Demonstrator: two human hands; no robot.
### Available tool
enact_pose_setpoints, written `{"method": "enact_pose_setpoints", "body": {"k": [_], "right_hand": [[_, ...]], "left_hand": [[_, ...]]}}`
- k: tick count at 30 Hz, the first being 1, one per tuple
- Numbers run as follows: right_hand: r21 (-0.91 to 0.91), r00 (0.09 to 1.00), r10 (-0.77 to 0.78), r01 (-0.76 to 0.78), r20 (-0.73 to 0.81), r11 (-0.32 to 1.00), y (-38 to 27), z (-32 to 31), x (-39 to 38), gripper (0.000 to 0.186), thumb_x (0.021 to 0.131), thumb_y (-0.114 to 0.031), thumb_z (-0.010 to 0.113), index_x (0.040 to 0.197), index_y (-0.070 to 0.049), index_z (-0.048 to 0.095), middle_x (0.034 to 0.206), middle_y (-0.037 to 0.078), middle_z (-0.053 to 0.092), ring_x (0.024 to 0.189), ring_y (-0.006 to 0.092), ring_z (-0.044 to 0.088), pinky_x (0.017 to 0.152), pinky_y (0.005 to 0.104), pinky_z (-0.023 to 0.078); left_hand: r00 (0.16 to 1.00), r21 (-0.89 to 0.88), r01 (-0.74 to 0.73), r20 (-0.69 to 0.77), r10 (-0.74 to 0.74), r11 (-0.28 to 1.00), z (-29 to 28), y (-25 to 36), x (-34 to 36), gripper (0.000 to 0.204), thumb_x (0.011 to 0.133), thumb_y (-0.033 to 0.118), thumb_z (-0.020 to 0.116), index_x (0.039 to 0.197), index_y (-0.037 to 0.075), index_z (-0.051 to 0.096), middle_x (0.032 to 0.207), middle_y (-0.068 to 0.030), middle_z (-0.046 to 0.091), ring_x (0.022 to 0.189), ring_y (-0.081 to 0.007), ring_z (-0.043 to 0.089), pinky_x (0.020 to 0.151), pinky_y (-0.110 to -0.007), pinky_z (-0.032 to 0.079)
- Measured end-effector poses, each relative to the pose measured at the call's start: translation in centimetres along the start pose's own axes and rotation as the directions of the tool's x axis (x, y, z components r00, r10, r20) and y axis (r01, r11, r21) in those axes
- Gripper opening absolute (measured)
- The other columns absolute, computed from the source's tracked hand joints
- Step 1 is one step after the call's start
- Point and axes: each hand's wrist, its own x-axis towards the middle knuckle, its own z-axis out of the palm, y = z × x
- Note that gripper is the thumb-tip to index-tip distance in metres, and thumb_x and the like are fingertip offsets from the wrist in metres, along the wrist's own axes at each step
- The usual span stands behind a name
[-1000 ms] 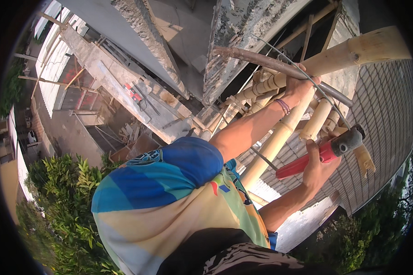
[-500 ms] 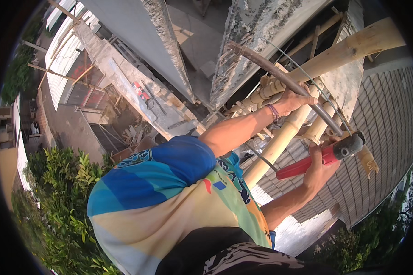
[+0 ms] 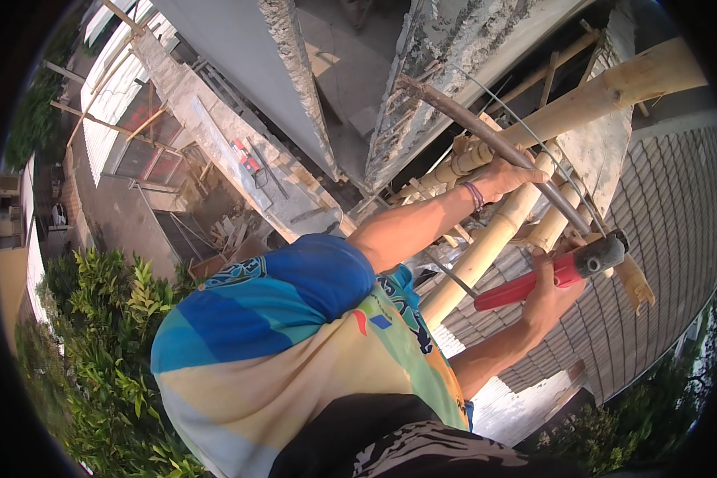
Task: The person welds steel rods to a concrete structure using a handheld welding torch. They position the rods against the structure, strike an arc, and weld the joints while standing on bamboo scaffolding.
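My right hand (image 3: 548,288) is wrapped tight round the red handle of a hammer (image 3: 556,275), fingers closed all the way; smooth red grip, dull grey metal head up by the poles. My left hand (image 3: 508,177) is up higher w/ a thin band at the wrist, fingers curled over the rusty curved rebar (image 3: 494,142) where it crosses a bamboo pole (image 3: 486,251); can't tell if I've got just the bar or the pole too. Rebar is dark, rough, bent in a long arc from the concrete edge down twd the hammer head. A thin wire (image 3: 526,127) runs alongside it, also bowed.

Bamboo is pale yellow, round, jointed; several poles cross here, one thick one (image 3: 613,88) running up to the right. Above: a rough grey concrete slab (image 3: 454,72), pitted, crumbly at the edge. Under the hammer, a tiled roof (image 3: 661,239) w/ a neat grid pattern. My shirt (image 3: 295,350) is blue, teal & yellow bands. Far below left: green bushes (image 3: 103,334), a paved yard, timber scraps.
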Motion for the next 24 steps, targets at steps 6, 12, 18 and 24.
{"method": "enact_pose_setpoints", "body": {"k": [6, 12, 18, 24], "right_hand": [[-0.004, 0.997, 0.066, -0.067, -0.028, 0.998, 0.5, -0.6, 0.7, 0.053, 0.069, -0.007, 0.077, 0.117, -0.002, 0.055, 0.084, 0.001, 0.049, 0.076, 0.0121, 0.048, 0.072, 0.0283, 0.041], [0.02, 0.997, 0.065, -0.064, -0.049, 0.998, 0.9, -0.4, 2.2, 0.052, 0.069, -0.008, 0.077, 0.115, -0.001, 0.056, 0.082, 0.0, 0.049, 0.075, 0.0115, 0.047, 0.071, 0.0283, 0.04], [0.046, 0.996, 0.087, -0.085, -0.035, 0.995, 1.4, -0.1, 4.1, 0.053, 0.067, -0.011, 0.08, 0.114, -0.002, 0.056, 0.081, 0.0, 0.049, 0.074, 0.0114, 0.047, 0.072, 0.0279, 0.04], [-0.003, 0.995, 0.095, -0.095, -0.031, 0.996, 2.4, 0.2, 5.0, 0.055, 0.068, -0.012, 0.081, 0.116, -0.003, 0.056, 0.084, 0.0, 0.05, 0.076, 0.0117, 0.048, 0.073, 0.0276, 0.04]], "left_hand": [[0.995, 0.041, 0.036, -0.091, -0.032, 0.999, 0.4, 0.7, 2.5, 0.042, 0.069, 0.021, 0.092, 0.097, 0.009, 0.063, 0.094, -0.0018, 0.063, 0.095, -0.0151, 0.06, 0.09, -0.032, 0.051], [0.994, -0.109, -0.034, -0.106, 0.022, 0.993, 0.9, 1.8, 4.0, 0.055, 0.065, 0.021, 0.094, 0.104, 0.004, 0.059, 0.105, -0.0097, 0.058, 0.103, -0.0217, 0.057, 0.091, -0.036, 0.05], [0.993, -0.134, -0.056, -0.108, 0.041, 0.989, 0.5, 1.0, 5.8, 0.063, 0.07, 0.016, 0.091, 0.116, 0.003, 0.05, 0.106, -0.0113, 0.057, 0.105, -0.0203, 0.059, 0.092, -0.035, 0.052], [0.973, -0.022, -0.166, -0.166, 0.16, 0.986, 0.9, 0.2, 7.3, 0.101, 0.072, 0.012, 0.088, 0.147, 0.003, 0.02, 0.125, -0.0151, 0.051, 0.118, -0.0249, 0.056, 0.102, -0.037, 0.05]]}}
